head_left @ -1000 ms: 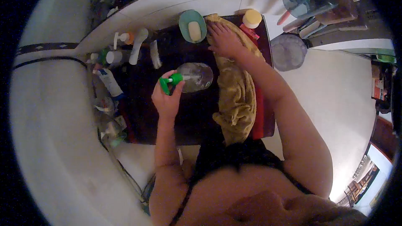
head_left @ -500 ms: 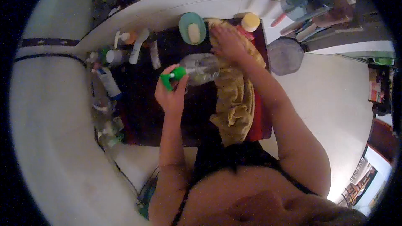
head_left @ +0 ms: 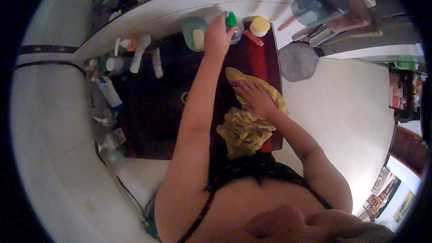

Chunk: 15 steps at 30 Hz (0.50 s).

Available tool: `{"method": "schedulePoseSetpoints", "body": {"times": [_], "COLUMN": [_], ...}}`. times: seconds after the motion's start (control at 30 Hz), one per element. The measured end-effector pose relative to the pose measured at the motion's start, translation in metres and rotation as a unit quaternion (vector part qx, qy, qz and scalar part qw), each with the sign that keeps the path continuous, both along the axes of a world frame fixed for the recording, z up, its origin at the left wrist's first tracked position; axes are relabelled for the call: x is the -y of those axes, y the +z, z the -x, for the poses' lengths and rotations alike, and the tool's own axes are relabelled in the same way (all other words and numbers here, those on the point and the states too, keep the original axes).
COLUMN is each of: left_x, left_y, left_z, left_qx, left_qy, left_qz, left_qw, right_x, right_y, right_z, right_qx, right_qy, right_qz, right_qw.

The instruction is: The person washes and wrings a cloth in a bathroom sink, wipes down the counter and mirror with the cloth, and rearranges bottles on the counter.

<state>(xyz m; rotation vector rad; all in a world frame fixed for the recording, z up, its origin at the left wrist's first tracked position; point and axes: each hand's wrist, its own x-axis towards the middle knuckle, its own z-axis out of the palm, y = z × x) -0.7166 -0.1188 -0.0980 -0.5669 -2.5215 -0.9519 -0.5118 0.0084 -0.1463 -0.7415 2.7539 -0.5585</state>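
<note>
My left hand [head_left: 219, 35] is at the back of the dark table [head_left: 153, 103], its fingers round the neck of a clear bottle [head_left: 236, 35] with a green pump top. Just left of that hand lies a green soap dish [head_left: 190, 29] holding a pale bar of soap [head_left: 198, 39]. My right hand [head_left: 257, 100] rests flat, fingers spread, on a yellow-brown cloth [head_left: 245, 131], which is bunched up near the front right of the table. A yellow-lidded jar [head_left: 259, 26] and a small red packet [head_left: 254, 38] stand right of the bottle.
A white pump bottle [head_left: 125, 45], a white brush-like object [head_left: 140, 53] and a tube [head_left: 157, 63] are at the back left. More bottles and a white tube [head_left: 108, 92] line the left edge. A grey round stool [head_left: 298, 61] stands right of the table.
My left hand has carried the pump bottle from the table's middle to the back, beside the soap dish. My right hand has pulled the cloth toward me, bunching it and uncovering the back right.
</note>
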Motion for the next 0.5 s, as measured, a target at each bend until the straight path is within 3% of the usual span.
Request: {"method": "schedulePoseSetpoints", "body": {"times": [0.13, 0.2, 0.23, 0.5], "left_x": [0.039, 0.054, 0.053, 0.044], "left_y": [0.008, -0.022, -0.036, -0.043], "left_z": [-0.047, -0.060, -0.054, -0.015], "left_qx": [-0.003, 0.042, 0.052, 0.115], "left_qy": [0.077, 0.222, 0.228, 0.241], "left_qz": [-0.038, -0.052, -0.008, -0.023], "left_qw": [0.996, 0.973, 0.972, 0.963], "right_x": [0.004, 0.016, 0.020, 0.053], "right_y": [-0.005, 0.003, 0.007, -0.008], "right_z": [0.006, 0.019, 0.025, 0.080], "right_qx": [-0.009, -0.051, -0.048, -0.096], "right_qy": [-0.026, -0.075, -0.071, -0.117], "right_qz": [0.001, -0.066, -0.067, -0.025], "right_qw": [1.000, 0.994, 0.994, 0.988]}}
